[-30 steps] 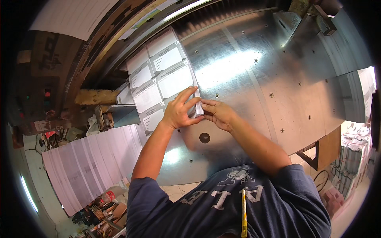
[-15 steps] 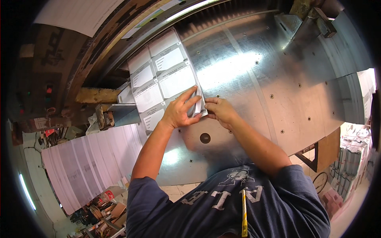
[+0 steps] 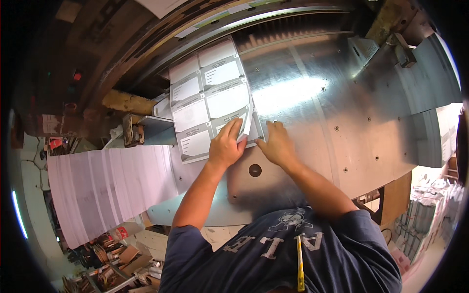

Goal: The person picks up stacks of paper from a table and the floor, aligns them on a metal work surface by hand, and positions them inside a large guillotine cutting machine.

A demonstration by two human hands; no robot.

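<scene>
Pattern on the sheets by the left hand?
The sheets show grey and white blocks in two columns, best in head view.

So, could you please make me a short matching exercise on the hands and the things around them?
Column one:
1. Left hand
2. Right hand
3. Shirt
4. Hole

Column two:
A. Mostly to the right of the sheets
B. Round and dark, in the metal table
C. With fingers on the sheets
D. Dark blue, with pale letters

Right pairs: 1-C, 2-A, 3-D, 4-B.
</scene>
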